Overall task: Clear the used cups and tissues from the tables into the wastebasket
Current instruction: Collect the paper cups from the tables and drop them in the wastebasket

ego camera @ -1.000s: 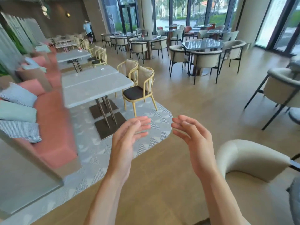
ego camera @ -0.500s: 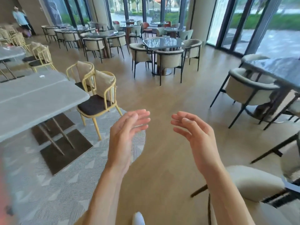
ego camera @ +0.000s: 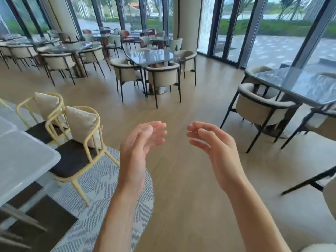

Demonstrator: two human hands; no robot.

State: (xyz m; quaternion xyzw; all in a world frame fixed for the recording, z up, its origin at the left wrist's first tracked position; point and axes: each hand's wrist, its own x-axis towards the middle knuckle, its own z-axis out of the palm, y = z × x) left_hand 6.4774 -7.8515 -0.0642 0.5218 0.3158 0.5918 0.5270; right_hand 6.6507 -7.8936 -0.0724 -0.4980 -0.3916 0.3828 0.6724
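Both hands are hanging in the air over the smooth wooden floor (ego camera: pixel 181 179), palms facing each other: the left hand (ego camera: pixel 135 150) and the right hand (ego camera: pixel 218 151) are gripping nothing, fingers loosely spread. At the left, a pale matte worktop (ego camera: pixel 23 160) with rounded corners is standing on a grey patterned rug (ego camera: pixel 109 197), a yellow metal chair (ego camera: pixel 78 142) tucked beside it. Farther off, a glossy dark worktop (ego camera: pixel 151 55) is sitting among cream padded armchairs. Cups, tissues and wastebasket are nowhere in view.

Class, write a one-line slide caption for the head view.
Both hands, left and right, raised empty over the café floor, between yellow chairs and dark tables.
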